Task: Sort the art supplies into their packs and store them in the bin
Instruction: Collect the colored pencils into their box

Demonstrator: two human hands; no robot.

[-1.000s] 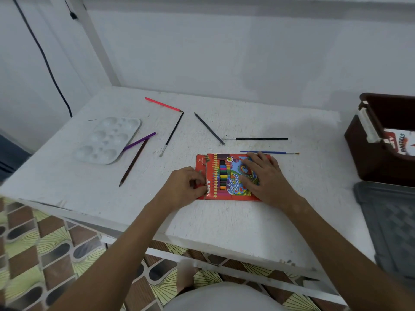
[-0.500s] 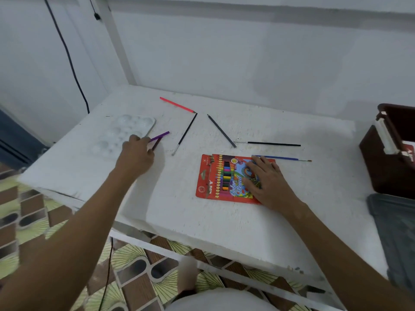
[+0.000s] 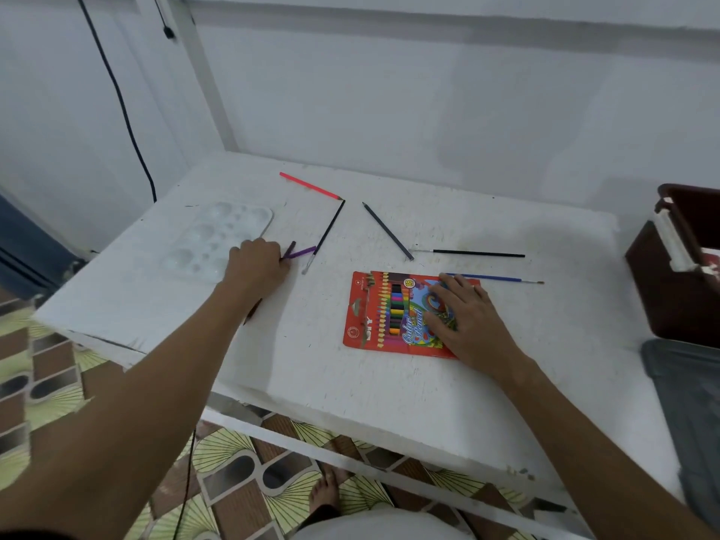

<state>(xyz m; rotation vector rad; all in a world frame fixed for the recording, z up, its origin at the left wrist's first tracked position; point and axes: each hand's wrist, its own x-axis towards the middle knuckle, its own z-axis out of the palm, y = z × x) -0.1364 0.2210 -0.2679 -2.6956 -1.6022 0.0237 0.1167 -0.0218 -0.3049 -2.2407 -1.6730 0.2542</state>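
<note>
Head cam, quick update: a second ago my left hand (image 3: pixel 257 263) was fiddling at the flap end of the coloured pencil pack (image 3: pixel 393 313), and since then it has swung out left of the pack, over by the paint palette (image 3: pixel 218 239). Now its fingers are curled around the purple pencil (image 3: pixel 302 252) and the brown pencil (image 3: pixel 290 249) that cross each other there. I'd call it a grip, though I can't tell if either one has left the worktop (image 3: pixel 389 403) yet.

My right hand (image 3: pixel 467 321) hasn't budged: fingers spread flat, pressing the pack down so it doesn't slide. The pack lies flat in the middle of the worktop, flap end toward the palette.

So the job looks to have gone from opening the pack to fetching loose pencils for it. Plenty left: a pink pencil (image 3: pixel 309 185) and a dark grey pencil (image 3: pixel 387 231) lie beyond the pack, with three thin brushes around them, a black one (image 3: pixel 325 235), another black one (image 3: pixel 477 253) and a blue one (image 3: pixel 495 278) touching the pack's far edge. The brown bin (image 3: pixel 670 282) sits well off to the pack's right, with some packs already inside.
</note>
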